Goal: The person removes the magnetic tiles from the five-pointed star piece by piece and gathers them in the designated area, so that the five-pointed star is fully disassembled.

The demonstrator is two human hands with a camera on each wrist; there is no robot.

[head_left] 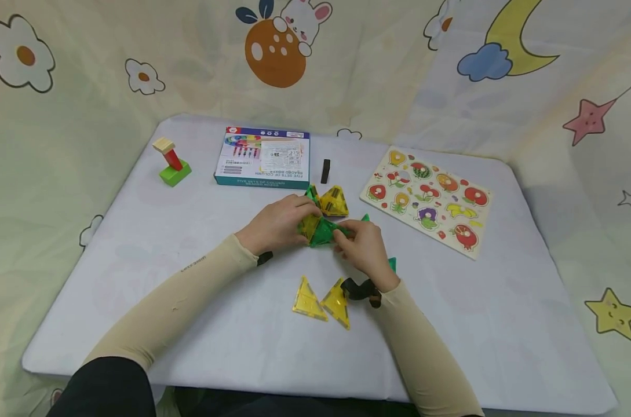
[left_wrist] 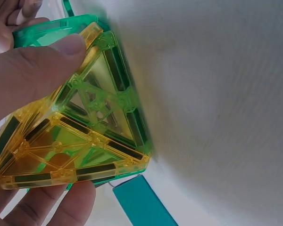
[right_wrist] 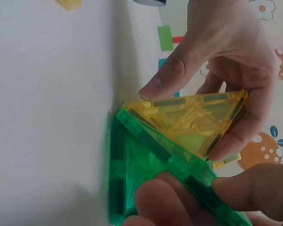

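Observation:
My left hand (head_left: 280,223) grips a joined piece of yellow and green triangular magnetic tiles (left_wrist: 66,150), thumb on one side and fingers on the other. Between the thumb and fingers of my right hand (head_left: 366,248) is a green triangular magnetic tile (right_wrist: 167,153), pinched at one edge. That tile meets the yellow side of the joined piece along a slanting line in the right wrist view. Just beyond both hands sits another yellow pyramid-like piece (head_left: 334,202). Nearer the body lie two loose yellow triangular tiles (head_left: 309,302). Green corners (head_left: 393,264) peek out past my right hand, mostly hidden.
A flat boxed toy (head_left: 242,165) lies at the back, with a small black bar (head_left: 325,171) beside it. Stacked wooden blocks (head_left: 173,162) stand at the back left. A fruit puzzle board (head_left: 416,211) lies to the right on the white table (head_left: 216,341).

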